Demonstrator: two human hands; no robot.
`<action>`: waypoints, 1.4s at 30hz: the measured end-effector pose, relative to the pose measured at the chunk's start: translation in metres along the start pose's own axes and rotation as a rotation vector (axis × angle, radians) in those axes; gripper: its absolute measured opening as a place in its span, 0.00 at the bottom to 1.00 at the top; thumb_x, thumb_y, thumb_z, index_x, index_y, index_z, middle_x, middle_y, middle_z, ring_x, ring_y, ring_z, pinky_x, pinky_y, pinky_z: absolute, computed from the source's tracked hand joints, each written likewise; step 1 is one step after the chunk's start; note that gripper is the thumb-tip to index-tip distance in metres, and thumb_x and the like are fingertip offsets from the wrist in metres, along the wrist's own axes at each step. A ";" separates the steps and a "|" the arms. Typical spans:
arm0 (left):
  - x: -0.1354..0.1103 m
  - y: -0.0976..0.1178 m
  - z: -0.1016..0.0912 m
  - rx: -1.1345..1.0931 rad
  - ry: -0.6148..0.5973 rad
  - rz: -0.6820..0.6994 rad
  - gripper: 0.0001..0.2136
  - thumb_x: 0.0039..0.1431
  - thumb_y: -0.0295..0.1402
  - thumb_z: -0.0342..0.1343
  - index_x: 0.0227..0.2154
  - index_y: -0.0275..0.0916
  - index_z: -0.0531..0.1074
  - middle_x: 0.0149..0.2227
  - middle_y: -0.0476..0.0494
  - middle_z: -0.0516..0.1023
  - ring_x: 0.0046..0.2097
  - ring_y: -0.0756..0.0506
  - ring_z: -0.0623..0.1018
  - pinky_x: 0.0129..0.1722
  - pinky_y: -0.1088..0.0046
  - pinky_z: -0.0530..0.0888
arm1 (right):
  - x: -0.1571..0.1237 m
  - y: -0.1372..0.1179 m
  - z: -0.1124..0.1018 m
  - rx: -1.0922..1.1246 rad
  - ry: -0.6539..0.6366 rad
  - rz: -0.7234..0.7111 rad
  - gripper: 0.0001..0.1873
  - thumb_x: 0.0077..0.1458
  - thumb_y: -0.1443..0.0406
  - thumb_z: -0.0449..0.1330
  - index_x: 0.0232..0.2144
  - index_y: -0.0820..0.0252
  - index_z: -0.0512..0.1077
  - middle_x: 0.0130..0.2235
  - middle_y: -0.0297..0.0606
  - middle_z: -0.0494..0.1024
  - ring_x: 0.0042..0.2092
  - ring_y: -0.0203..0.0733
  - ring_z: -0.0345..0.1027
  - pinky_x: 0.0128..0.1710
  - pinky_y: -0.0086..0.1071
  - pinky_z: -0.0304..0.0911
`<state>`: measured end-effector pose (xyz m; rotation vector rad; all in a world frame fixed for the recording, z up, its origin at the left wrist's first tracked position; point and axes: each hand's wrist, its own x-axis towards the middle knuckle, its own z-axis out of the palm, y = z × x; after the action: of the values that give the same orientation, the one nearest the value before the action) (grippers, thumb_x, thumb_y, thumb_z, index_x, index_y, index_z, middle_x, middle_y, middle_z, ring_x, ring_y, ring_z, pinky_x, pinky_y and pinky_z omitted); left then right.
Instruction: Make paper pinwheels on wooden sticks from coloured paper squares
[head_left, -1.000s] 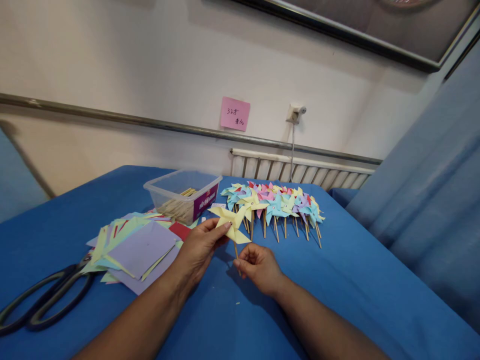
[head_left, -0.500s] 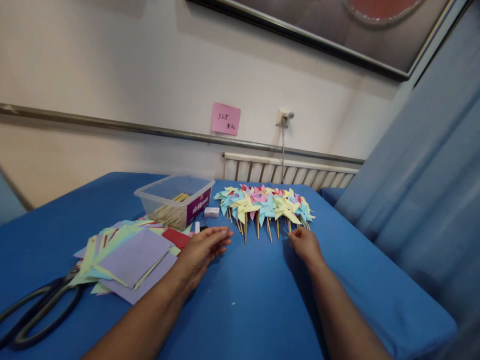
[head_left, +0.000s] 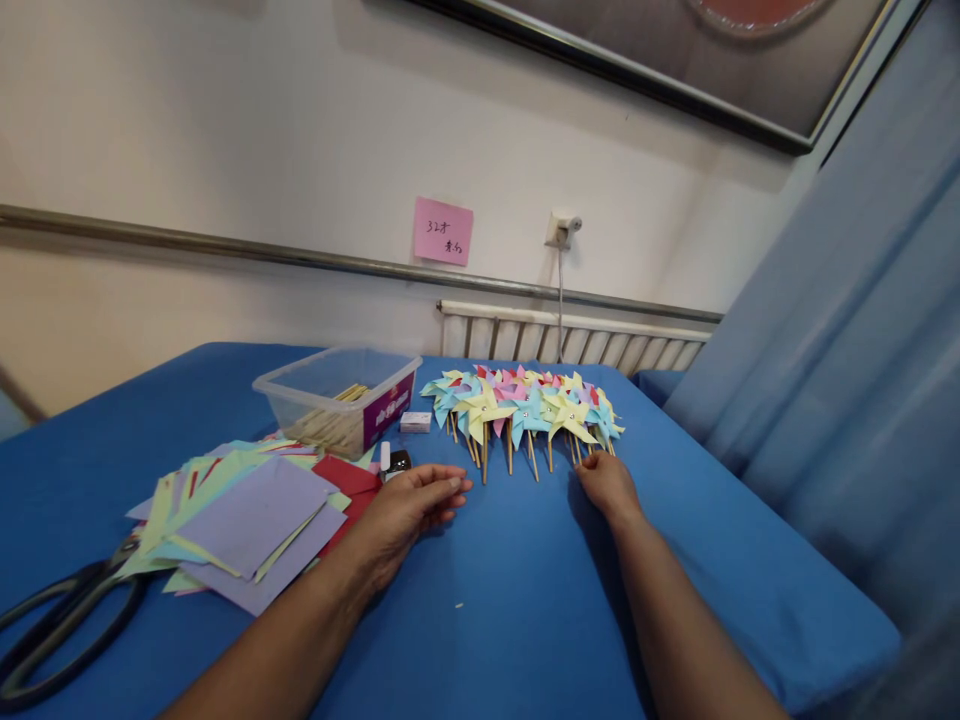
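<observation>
As the yellow pinwheel (head_left: 570, 421) sits at the front of the pinwheel cluster (head_left: 527, 408), near the table's (head_left: 517, 610) far right corner, the right hand (head_left: 609, 486) pinches its stick low down. Judgement: part fingers fully before drawing back; avoids dragging neighbouring blades. Left hand (head_left: 420, 502): open, empty, beside the paper stack (head_left: 240, 515).

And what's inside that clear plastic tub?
The tub holds a pile of thin, pale sticks. The purple label covers part of its side, and sticks deeper in the pile are hidden.
</observation>
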<state>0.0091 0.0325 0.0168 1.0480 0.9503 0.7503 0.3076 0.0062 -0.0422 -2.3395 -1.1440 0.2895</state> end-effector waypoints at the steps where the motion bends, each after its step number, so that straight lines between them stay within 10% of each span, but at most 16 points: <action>1: 0.000 -0.001 0.001 0.000 0.003 -0.006 0.15 0.44 0.37 0.65 0.35 0.36 0.76 0.40 0.38 0.79 0.33 0.50 0.77 0.32 0.76 0.72 | -0.001 -0.001 -0.001 -0.005 0.000 0.005 0.06 0.49 0.62 0.58 0.28 0.58 0.72 0.31 0.39 0.77 0.34 0.42 0.70 0.28 0.29 0.54; 24: -0.006 -0.014 0.017 0.347 -0.061 0.069 0.10 0.38 0.37 0.64 0.27 0.39 0.76 0.22 0.48 0.75 0.26 0.47 0.72 0.27 0.75 0.64 | -0.007 -0.005 -0.004 -0.121 -0.029 0.037 0.09 0.50 0.59 0.58 0.31 0.58 0.70 0.36 0.44 0.78 0.40 0.48 0.72 0.32 0.32 0.57; 42: 0.001 -0.022 0.011 0.467 -0.121 0.085 0.14 0.42 0.41 0.62 0.32 0.38 0.75 0.27 0.49 0.76 0.30 0.47 0.74 0.31 0.74 0.67 | -0.001 -0.003 0.001 -0.095 -0.038 0.000 0.08 0.51 0.60 0.56 0.24 0.57 0.70 0.29 0.39 0.76 0.32 0.42 0.69 0.26 0.30 0.51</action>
<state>0.0209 0.0224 -0.0022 1.5319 1.0053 0.5360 0.3039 0.0072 -0.0417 -2.4260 -1.1998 0.2862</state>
